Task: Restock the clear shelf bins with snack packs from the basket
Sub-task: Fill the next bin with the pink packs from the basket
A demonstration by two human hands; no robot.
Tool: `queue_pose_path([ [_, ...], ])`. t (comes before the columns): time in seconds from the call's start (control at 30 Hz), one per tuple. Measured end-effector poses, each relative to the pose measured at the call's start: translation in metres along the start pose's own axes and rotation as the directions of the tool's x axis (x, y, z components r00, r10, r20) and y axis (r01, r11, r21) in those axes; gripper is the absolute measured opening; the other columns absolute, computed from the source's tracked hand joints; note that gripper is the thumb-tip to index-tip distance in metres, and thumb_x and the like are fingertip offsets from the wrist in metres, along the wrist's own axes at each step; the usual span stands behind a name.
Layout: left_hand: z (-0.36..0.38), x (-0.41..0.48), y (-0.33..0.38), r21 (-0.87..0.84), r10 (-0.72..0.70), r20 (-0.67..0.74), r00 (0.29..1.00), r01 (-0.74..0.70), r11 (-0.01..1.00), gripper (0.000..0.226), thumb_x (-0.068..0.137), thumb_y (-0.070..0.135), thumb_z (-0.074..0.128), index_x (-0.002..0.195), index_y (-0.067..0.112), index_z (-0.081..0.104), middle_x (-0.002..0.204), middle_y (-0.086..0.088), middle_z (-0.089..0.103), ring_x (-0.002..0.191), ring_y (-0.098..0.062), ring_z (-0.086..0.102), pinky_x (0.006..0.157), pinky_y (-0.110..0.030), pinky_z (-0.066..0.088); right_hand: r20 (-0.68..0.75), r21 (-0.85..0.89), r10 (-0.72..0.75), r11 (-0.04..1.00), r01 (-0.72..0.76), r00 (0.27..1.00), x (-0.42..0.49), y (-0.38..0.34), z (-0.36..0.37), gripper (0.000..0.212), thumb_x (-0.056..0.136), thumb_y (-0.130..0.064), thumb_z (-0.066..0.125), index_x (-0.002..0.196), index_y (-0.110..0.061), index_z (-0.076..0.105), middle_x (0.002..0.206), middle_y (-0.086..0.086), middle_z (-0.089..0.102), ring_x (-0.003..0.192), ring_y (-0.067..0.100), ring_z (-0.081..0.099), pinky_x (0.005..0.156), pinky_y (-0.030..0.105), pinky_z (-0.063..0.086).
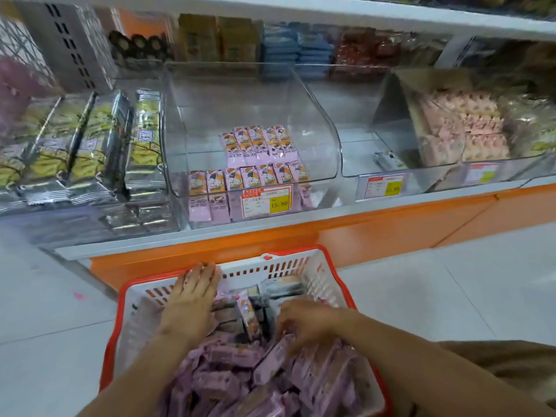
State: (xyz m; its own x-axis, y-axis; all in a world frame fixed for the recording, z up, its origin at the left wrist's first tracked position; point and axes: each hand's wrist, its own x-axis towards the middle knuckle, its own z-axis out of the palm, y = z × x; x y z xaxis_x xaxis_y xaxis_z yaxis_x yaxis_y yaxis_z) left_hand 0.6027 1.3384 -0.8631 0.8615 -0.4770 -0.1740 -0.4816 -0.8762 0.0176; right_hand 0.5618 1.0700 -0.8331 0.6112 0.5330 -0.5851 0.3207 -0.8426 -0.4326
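Head view: snack packs (240, 371) being gathered in basket (301, 260) on floor. Left grip (192, 296) being pressed flat on packs, fingers straight; right grip (304, 323) curled into pile, hold cannot be told. Next likely: bunch lifted into part-filled clear bin (301, 100).

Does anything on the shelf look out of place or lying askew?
Yes. One grey-white pack lies alone and tilted at the front of the right-hand clear bin, unlike the pink packs standing in neat rows in the middle bin.
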Motion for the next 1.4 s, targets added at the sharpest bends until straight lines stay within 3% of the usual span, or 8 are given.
queue_pose_path([
  [0.23,-0.011,-0.005,0.001,-0.015,-0.020,-0.091,0.996,0.019,1.000,0.097,0.071,0.034,0.077,0.151,0.009,0.029,0.158,-0.010,0.033,0.147,-0.032,0.027,0.120,-0.039,-0.006,-0.053,0.059,-0.031,0.998,0.034,0.998,-0.006,-0.006,-0.007,0.029,0.083,-0.035,0.074,0.106,-0.018,0.070,0.100,-0.001,0.063,0.087,0.019,0.058,0.078,0.037,0.050],
  [0.4,-0.032,-0.001,0.016,-0.295,0.062,-0.100,0.993,-0.089,0.951,0.042,0.095,0.023,0.058,0.138,0.020,0.056,0.144,0.000,0.048,0.136,-0.023,0.035,0.112,-0.037,0.031,-0.239,0.347,0.088,0.938,0.000,0.967,-0.019,-0.006,-0.037,0.020,0.085,-0.026,0.072,0.102,-0.016,0.068,0.078,0.001,0.061,0.066,0.005,0.051,0.060,0.015,0.038],
  [0.6,-0.088,-0.005,0.048,-0.931,0.185,0.129,0.974,0.055,0.360,0.028,0.104,0.028,0.048,0.080,0.015,0.053,0.069,0.017,0.042,0.064,-0.002,0.041,0.067,-0.023,0.033,-0.473,0.604,0.156,0.774,0.190,0.867,-0.039,-0.032,-0.089,0.024,0.086,-0.016,0.074,0.108,-0.009,0.069,0.078,-0.020,0.061,0.068,-0.007,0.056,0.068,0.013,0.045],
  [0.8,-0.123,-0.012,0.052,-0.997,0.053,-0.016,0.998,-0.021,0.079,0.016,0.100,0.017,0.053,0.087,0.015,0.062,0.069,0.015,0.060,0.070,-0.005,0.055,0.070,-0.017,0.044,-0.626,0.655,0.169,0.643,0.396,0.761,-0.055,-0.058,-0.104,0.058,0.075,-0.013,0.083,0.123,-0.017,0.050,0.108,0.004,0.060,0.088,0.011,0.063,0.081,0.028,0.052],
  [1.0,-0.141,-0.023,0.056,-0.995,0.020,-0.097,0.995,-0.097,0.037,0.023,0.101,0.018,0.053,0.083,0.011,0.066,0.067,0.007,0.067,0.069,-0.003,0.061,0.071,-0.018,0.045,-0.733,0.487,0.097,0.766,0.420,0.673,-0.068,-0.086,-0.094,0.032,0.082,-0.010,0.076,0.101,-0.018,0.052,0.089,0.007,0.061,0.075,0.015,0.058,0.073,0.042,0.053],
  [1.07,-0.139,-0.025,0.053,-0.981,-0.067,-0.178,0.982,-0.172,0.084,0.039,0.100,0.039,0.055,0.085,0.005,0.069,0.073,-0.010,0.068,0.073,-0.012,0.062,0.072,-0.035,0.048,-0.741,0.488,0.101,0.759,0.430,0.663,-0.077,-0.092,-0.101,0.025,0.084,-0.004,0.073,0.098,-0.016,0.056,0.086,0.002,0.062,0.074,0.015,0.059,0.068,0.035,0.055],
  [1.23,-0.139,-0.020,0.028,-0.511,-0.135,-0.704,0.697,-0.365,0.778,0.033,0.095,0.038,0.044,0.105,0.014,0.065,0.103,0.002,0.061,0.099,-0.018,0.055,0.086,-0.034,0.040,-0.792,0.418,0.060,0.778,0.470,0.607,-0.091,-0.113,-0.138,0.027,0.083,0.003,0.071,0.099,-0.017,0.061,0.088,-0.008,0.063,0.080,0.009,0.060,0.070,0.024,0.052],
  [1.4,-0.149,-0.011,0.003,-0.227,-0.041,-0.787,0.616,-0.226,0.947,0.049,0.084,0.024,0.048,0.131,0.010,0.055,0.141,-0.008,0.049,0.136,-0.027,0.038,0.119,-0.040,0.014,-0.861,0.309,0.054,0.845,0.436,0.506,-0.076,-0.133,-0.187,0.031,0.083,0.002,0.071,0.098,-0.024,0.063,0.094,0.004,0.063,0.074,0.008,0.061,0.060,0.023,0.054],
])
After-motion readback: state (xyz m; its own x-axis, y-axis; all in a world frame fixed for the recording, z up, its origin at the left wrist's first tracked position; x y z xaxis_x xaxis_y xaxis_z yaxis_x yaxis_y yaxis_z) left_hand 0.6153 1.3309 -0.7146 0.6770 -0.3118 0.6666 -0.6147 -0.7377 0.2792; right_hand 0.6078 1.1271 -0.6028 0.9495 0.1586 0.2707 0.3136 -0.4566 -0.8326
